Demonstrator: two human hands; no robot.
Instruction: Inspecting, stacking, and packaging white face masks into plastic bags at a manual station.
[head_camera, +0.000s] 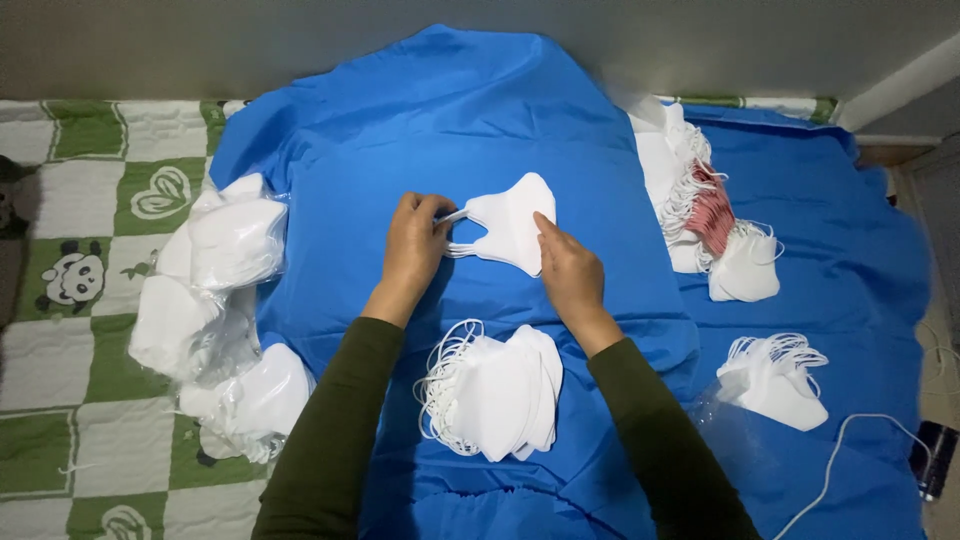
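Head view looks down on a wide blue fabric sheet (480, 130) spread over a green-and-white quilted cover with panda prints (70, 200). Along the sheet's left edge lie clear plastic bags packed with white masks (215, 320). Toward its far right corner sits a long heap of white masks with a few pink ones (700, 205). A fanned stack of folded white masks (500, 390) rests near the sheet's near edge between the forearms, and a smaller white stack (775, 380) lies to the right beside a thin white cable (850, 440).

At the sheet's middle, a single folded white mask (515, 225) is held just above the cloth. The left hand (415, 245) is closed around its ear loops; the right hand (565, 270) pinches its lower right edge with the fingertips.

The thin loops could slip from the closed fingers or snag on each other, and the near stack looks loose enough to slide apart if a sleeve brushes it.

How many masks are in the hands is hard to tell. The bag contents blur under glare, and a dark object at the right edge is cut off.
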